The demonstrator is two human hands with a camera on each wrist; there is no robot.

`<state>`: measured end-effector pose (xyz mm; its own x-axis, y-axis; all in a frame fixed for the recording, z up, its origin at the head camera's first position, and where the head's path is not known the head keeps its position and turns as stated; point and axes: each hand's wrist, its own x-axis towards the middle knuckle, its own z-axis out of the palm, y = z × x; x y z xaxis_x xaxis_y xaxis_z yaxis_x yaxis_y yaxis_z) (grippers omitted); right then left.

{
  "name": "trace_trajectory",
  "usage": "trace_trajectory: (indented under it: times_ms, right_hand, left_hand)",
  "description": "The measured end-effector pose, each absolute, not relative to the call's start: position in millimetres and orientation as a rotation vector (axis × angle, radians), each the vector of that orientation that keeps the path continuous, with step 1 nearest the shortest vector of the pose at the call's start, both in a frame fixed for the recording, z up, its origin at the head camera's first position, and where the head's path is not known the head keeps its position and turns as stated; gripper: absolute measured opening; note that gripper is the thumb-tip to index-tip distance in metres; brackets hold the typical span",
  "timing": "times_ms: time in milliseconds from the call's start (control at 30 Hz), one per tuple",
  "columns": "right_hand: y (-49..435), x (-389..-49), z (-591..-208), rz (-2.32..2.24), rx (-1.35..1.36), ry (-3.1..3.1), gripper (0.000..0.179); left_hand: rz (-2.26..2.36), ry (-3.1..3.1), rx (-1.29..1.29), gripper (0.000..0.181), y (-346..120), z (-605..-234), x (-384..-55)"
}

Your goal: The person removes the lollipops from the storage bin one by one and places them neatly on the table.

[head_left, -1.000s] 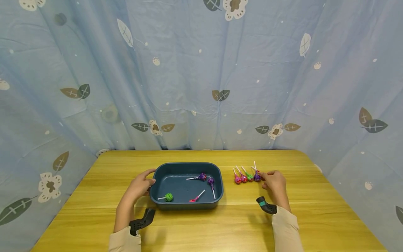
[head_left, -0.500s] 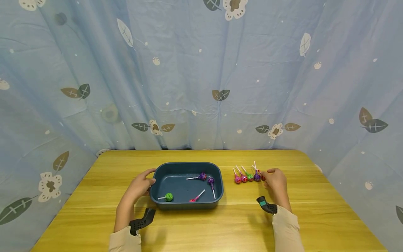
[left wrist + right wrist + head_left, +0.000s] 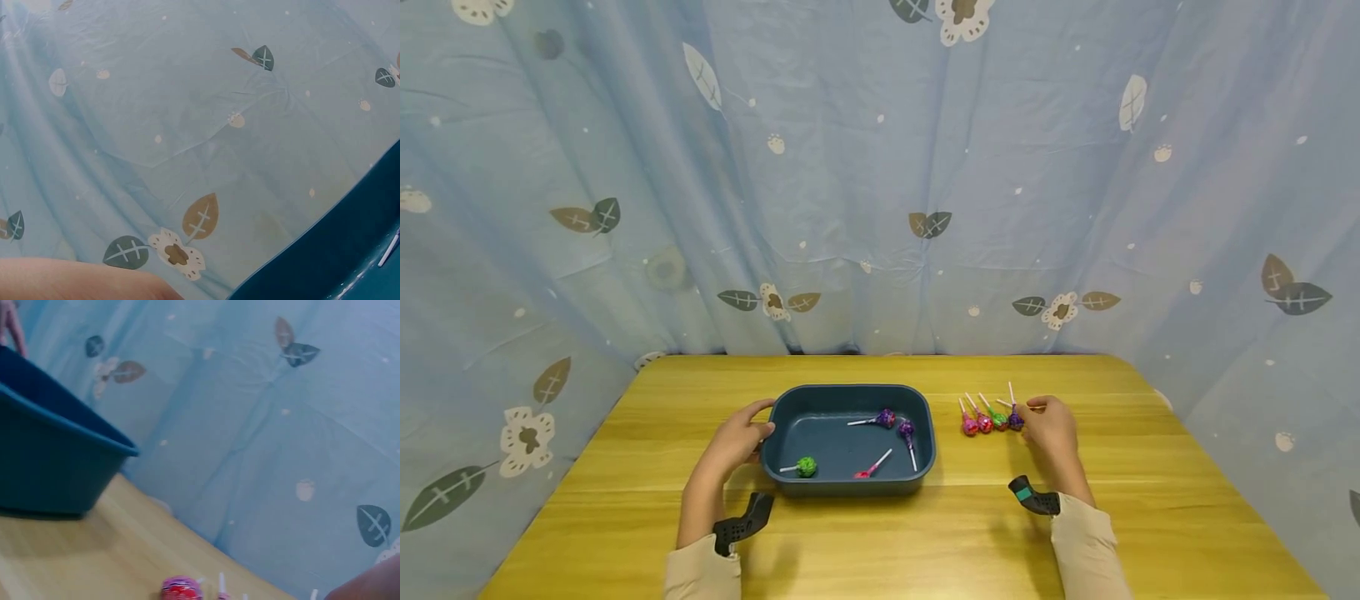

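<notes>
My left hand (image 3: 733,440) grips the left rim of a dark blue plastic bin (image 3: 848,490), thumb over the edge. Four kinds of wrapper show inside it: a green lollipop (image 3: 806,467), a red-pink lollipop (image 3: 863,474) and two purple ones. To the bin's right, a row of lollipops lies on the table: a pink lollipop (image 3: 970,427), a red-pink lollipop (image 3: 984,424), a green lollipop (image 3: 1000,422) and a purple lollipop (image 3: 1016,421). My right hand (image 3: 1051,429) pinches another lollipop at the row's right end; its head is hidden by my fingers, its white stick (image 3: 1003,403) pointing left.
The wooden table (image 3: 865,542) ends at a blue patterned curtain (image 3: 880,183) behind and at both sides. The bin's wall (image 3: 56,462) stands to the left of the row in the right wrist view. Black wrist devices (image 3: 743,523) sit on both forearms.
My right fingers have closed in beside the purple lollipop, and the red wrapper seen there earlier is now covered. The left hand keeps its hold on the bin. The head view has shifted slightly.
</notes>
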<state>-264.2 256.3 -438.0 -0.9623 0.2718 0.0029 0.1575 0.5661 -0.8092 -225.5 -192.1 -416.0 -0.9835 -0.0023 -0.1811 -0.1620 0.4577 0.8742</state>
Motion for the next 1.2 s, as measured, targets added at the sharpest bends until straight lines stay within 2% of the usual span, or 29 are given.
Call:
trace_trajectory:
  times_ms: [733,1200]
  right_hand:
    - [213.8,-258.8,-423.2,1.568,-0.114,-2.627,0.03]
    - [160.0,-264.5,-408.8,1.774,0.1,-2.549,0.027]
  left_hand:
    - [1.57,2.539,-0.13,0.048,-192.6,-416.9,-228.7]
    - [1.57,2.536,-0.157,0.048,-192.0,-416.8,-227.1]
